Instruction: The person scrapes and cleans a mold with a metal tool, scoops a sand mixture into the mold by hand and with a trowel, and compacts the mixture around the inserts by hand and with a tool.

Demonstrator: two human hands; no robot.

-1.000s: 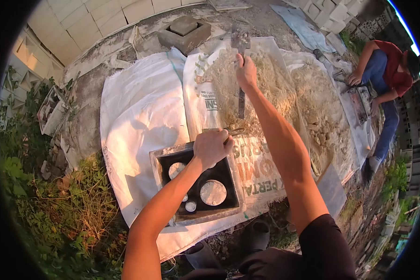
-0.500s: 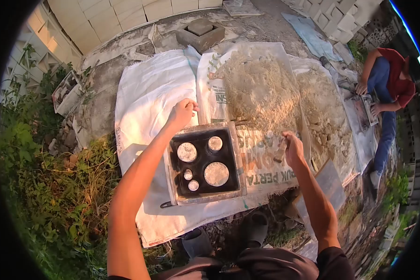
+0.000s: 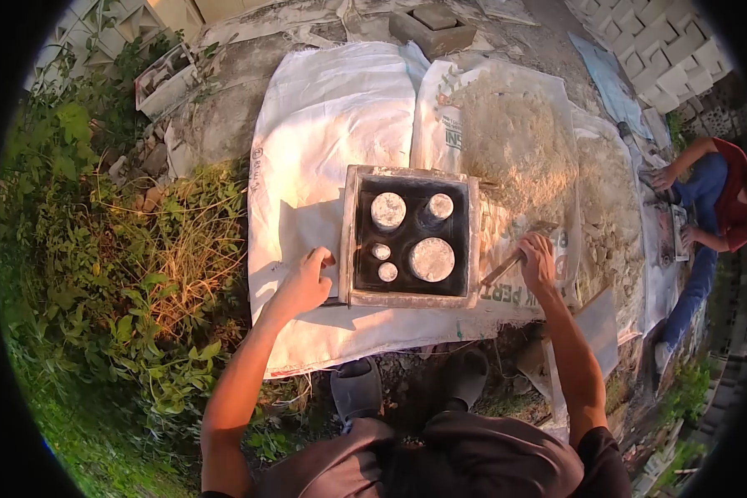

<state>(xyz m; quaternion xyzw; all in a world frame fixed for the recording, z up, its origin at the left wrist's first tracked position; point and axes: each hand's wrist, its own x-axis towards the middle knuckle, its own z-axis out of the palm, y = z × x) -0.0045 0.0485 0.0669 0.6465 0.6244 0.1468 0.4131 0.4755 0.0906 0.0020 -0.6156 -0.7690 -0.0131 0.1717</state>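
A square mould box (image 3: 349, 236) with a pale rim and dark inside stands on white sacking. Several pale round discs of different sizes, among them a large disc (image 3: 432, 260), show inside it. My left hand (image 3: 305, 284) is beside the box's left wall, fingers loosely curled and apart, with nothing visible in them. My right hand (image 3: 538, 264) is closed around a tool with a wooden handle (image 3: 501, 270), to the right of the box. The handle slants down toward the box's lower right corner. My fingers partly hide the tool, so its kind is unclear.
White sacks (image 3: 340, 108) cover the ground, with a heap of sandy material (image 3: 515, 137) on the right. A concrete block mould (image 3: 440, 37) stands behind. A flat grey board (image 3: 596, 328) lies at lower right. Another person (image 3: 705, 199) sits at far right. Plants (image 3: 141, 299) grow left.
My left hand has come down from behind the box to its left side. My right hand has turned, and the wooden handle now points toward the box. The view has shifted.
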